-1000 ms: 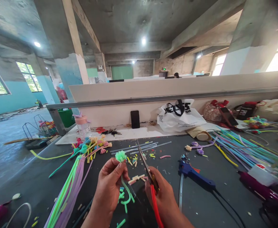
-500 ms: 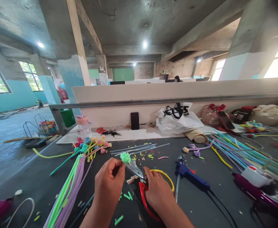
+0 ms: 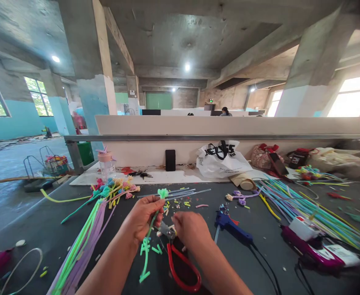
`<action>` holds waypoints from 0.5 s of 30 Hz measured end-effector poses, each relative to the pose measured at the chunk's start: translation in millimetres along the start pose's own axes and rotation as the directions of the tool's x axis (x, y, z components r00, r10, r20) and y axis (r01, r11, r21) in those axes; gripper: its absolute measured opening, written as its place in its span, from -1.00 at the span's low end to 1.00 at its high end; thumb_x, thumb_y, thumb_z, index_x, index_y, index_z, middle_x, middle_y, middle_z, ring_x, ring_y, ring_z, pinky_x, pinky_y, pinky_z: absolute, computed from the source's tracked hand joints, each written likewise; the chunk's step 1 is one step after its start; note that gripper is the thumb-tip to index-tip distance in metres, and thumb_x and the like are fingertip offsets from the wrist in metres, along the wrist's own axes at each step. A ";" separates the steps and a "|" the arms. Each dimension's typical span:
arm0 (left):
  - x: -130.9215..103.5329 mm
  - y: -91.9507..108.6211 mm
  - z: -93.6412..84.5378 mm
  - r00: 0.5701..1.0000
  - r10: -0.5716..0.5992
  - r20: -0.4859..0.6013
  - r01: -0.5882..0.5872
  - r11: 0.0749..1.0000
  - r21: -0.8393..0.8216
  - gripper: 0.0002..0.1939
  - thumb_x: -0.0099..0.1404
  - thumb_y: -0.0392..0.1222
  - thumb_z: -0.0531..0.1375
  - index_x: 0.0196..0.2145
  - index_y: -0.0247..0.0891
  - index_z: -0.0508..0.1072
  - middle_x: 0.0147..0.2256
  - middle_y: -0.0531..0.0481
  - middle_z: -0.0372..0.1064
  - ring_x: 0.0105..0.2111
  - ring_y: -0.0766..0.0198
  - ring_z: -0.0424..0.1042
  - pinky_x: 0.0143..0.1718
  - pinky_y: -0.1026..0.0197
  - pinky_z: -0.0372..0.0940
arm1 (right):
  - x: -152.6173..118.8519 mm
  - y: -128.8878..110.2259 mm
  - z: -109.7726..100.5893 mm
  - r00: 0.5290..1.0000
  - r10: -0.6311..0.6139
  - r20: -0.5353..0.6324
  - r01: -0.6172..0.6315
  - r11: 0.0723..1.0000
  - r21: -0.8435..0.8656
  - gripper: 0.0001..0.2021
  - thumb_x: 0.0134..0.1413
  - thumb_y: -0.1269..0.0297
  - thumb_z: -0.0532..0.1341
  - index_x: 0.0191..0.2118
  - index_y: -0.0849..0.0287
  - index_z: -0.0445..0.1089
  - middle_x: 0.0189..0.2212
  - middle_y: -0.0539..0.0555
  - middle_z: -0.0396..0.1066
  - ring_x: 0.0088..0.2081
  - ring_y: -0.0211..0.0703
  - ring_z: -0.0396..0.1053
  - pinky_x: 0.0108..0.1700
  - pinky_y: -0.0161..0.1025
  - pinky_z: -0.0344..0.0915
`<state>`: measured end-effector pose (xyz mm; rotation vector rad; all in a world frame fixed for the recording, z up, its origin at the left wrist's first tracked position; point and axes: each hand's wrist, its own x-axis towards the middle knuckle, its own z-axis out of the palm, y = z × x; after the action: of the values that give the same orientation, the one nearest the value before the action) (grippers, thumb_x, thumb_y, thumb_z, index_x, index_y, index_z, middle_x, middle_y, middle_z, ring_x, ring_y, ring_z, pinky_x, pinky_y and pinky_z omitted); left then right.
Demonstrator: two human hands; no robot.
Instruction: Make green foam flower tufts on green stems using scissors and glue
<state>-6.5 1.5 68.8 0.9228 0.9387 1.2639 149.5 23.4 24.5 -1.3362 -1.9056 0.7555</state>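
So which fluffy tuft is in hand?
The mint-green tuft, held up in the left hand; the multicoloured clusters and purple tufts lie on the table.

On your table (image 3: pixel 44 221): glue gun (image 3: pixel 236 228) right of the scissors (image 3: pixel 170 258); behind them, phone (image 3: pixel 170 160) left of the bag (image 3: pixel 221 162).

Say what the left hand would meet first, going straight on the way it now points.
The left hand would likely meet the clear sticks first; its height above them is unclear.
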 end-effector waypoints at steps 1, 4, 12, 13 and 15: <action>1.0 1.7 1.5 1.000 -0.008 0.014 0.009 1.000 -0.008 -0.73 -0.04 -0.15 0.32 -0.52 -0.30 0.28 -0.64 0.14 0.27 -0.73 0.51 0.19 -0.75 0.44 0.10 | 6.1 -4.3 0.8 0.999 -0.005 -0.038 0.008 0.994 0.105 -0.71 0.02 0.11 0.10 -0.56 0.15 0.41 -0.50 0.12 0.42 -0.27 0.00 0.33 -0.22 -0.17 0.13; 2.4 2.1 7.4 0.997 -0.042 0.060 0.045 0.998 -0.036 -0.73 -0.04 -0.14 0.33 -0.51 -0.33 0.33 -0.62 0.10 0.30 -0.71 0.49 0.23 -0.72 0.42 0.18 | 22.2 -13.1 6.9 0.998 -0.027 -0.056 0.050 0.888 0.456 -0.57 0.12 -0.04 -0.05 -0.37 0.18 0.40 -0.45 0.09 0.37 -0.33 -0.12 0.30 -0.29 -0.24 0.19; 16.3 -25.4 9.2 0.999 -0.017 -0.033 0.013 0.993 -0.115 -0.66 -0.10 -0.05 0.35 -0.59 -0.32 0.30 -0.69 0.12 0.28 -0.75 0.47 0.21 -0.72 0.38 0.23 | 25.8 -5.4 34.2 0.969 -0.133 0.210 -0.154 0.343 0.927 -0.62 -0.10 -0.06 0.24 -0.36 0.21 0.38 -0.65 -0.10 0.13 -0.64 -0.38 0.06 -0.62 -0.40 0.09; 17.2 -28.7 7.9 0.999 -0.024 -0.033 0.020 0.992 -0.121 -0.66 -0.08 -0.04 0.34 -0.58 -0.31 0.31 -0.72 0.12 0.26 -0.76 0.46 0.21 -0.73 0.38 0.22 | 25.0 -4.5 35.9 0.964 -0.135 0.228 -0.180 0.297 0.938 -0.66 -0.12 0.00 0.28 -0.37 0.21 0.38 -0.67 -0.12 0.12 -0.65 -0.40 0.04 -0.62 -0.41 0.09; 17.6 -33.7 5.3 0.999 -0.038 -0.017 0.035 0.989 -0.142 -0.68 -0.05 -0.03 0.32 -0.54 -0.31 0.33 -0.73 0.13 0.24 -0.77 0.45 0.20 -0.74 0.39 0.21 | 24.0 -3.7 38.0 0.958 -0.129 0.257 -0.224 0.227 0.948 -0.74 -0.12 0.11 0.32 -0.41 0.21 0.37 -0.72 -0.14 0.11 -0.69 -0.42 0.03 -0.64 -0.42 0.08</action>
<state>11.3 16.2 38.1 0.7803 0.8660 1.2928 111.4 42.1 9.4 -0.4053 -1.0211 1.8690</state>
